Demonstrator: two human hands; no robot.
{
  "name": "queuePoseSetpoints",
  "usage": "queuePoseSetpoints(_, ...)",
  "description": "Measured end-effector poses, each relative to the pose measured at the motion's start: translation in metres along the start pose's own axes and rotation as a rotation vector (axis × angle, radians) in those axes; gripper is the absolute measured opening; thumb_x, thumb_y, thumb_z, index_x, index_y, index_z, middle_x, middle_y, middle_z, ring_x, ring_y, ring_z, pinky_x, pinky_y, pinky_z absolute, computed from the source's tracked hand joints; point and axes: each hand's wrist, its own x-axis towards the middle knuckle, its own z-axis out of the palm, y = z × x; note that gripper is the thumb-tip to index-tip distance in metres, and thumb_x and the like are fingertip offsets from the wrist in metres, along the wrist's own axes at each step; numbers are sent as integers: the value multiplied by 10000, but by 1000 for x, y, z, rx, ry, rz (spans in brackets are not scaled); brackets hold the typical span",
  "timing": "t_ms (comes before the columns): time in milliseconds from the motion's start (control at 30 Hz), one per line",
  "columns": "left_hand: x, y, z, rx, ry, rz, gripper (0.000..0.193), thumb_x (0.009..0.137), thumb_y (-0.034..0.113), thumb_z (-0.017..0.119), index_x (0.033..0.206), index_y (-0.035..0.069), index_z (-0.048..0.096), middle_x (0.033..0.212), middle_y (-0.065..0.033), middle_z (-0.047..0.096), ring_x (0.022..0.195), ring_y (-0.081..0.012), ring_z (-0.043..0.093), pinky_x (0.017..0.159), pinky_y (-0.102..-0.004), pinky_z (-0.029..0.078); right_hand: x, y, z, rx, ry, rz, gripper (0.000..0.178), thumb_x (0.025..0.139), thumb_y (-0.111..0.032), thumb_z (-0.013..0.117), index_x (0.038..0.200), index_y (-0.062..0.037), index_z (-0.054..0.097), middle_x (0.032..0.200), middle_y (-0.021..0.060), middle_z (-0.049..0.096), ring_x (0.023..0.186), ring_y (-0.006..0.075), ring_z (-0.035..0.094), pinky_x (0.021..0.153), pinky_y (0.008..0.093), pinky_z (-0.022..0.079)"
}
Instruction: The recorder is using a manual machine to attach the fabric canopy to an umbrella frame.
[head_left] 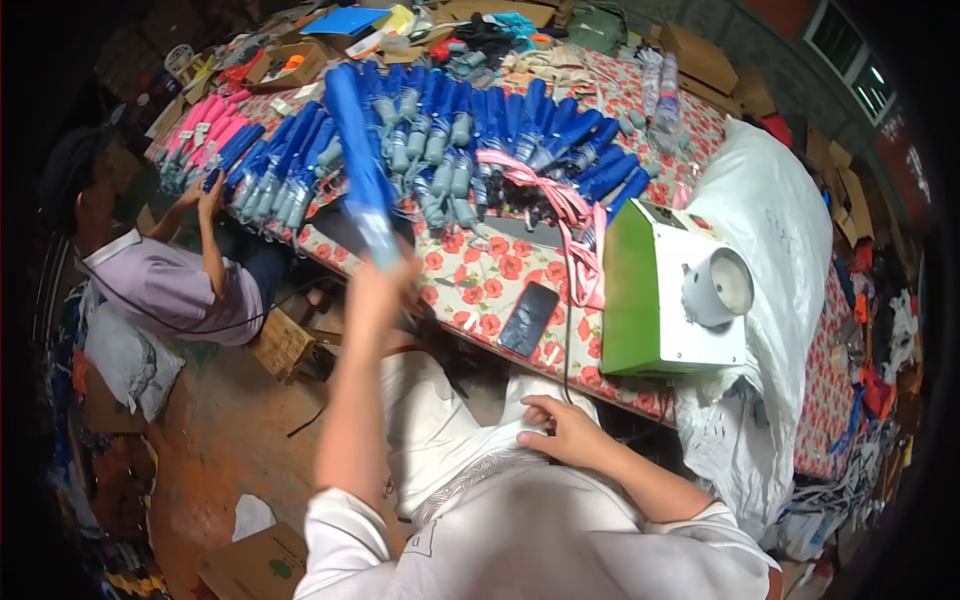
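Observation:
My left hand [378, 290], slightly blurred, is closed around the lower end of a folded blue umbrella [355, 140]. The umbrella points up and away over the table, with a clear wrap near my fist. My right hand [565, 432] rests by my lap, holding nothing, thumb and fingers loosely apart. Beyond the raised umbrella lie many folded blue umbrellas [490, 115] with grey handles, packed in rows. A bundle of pink striped cloth strips [545, 190] lies over some of them. A dark phone [528, 320] sits on the table near my right hand.
A green and white machine [665, 300] with a round grey spout stands at the table's right, beside a large white sack [770, 230]. At the left, a co-worker [170, 270] handles umbrellas near pink ones [205, 130]. A wooden stool [285, 345] stands below the flowered tablecloth [480, 265].

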Motion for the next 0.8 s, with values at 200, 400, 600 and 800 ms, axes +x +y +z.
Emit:
queuePoseSetpoints(200, 175, 20, -93, 691, 491, 624, 856, 752, 308, 812, 1403, -54, 390, 1207, -274, 573, 1022, -301, 627, 871, -349, 511, -48, 19, -34, -47, 35, 199, 488, 839, -289, 738, 1216, -12, 602, 959, 100, 663, 846, 200, 616, 768, 300, 499)
queuePoseSetpoints(400, 98, -105, -63, 484, 157, 627, 470, 864, 83, 668, 1307, -10, 546, 1140, -145, 639, 950, -205, 616, 848, -272, 485, -138, 94, -148, -450, 491, 749, 294, 800, -240, 597, 751, 30, 700, 653, 185, 646, 569, 341, 578, 607, 426, 498)
queuePoseSetpoints(600, -36, -186, -20, 427, 70, 368, 342, 855, 25, 590, 1195, -10, 608, 991, -113, 667, 839, -175, 610, 797, -268, 490, -186, 238, -259, -869, 908, 872, 413, 880, -316, 511, 1053, 9, 699, 1037, 224, 690, 924, 394, 655, 841, 460, 501)
queuePoseSetpoints(800, -103, -219, -2, 277, 43, 161, 253, 847, 0, 588, 1094, 10, 643, 898, -73, 653, 764, -130, 576, 711, -216, 465, -126, 284, -261, -901, 954, 590, 496, 949, -343, 387, 1318, -74, 581, 1328, 148, 591, 1186, 355, 573, 1024, 421, 437)
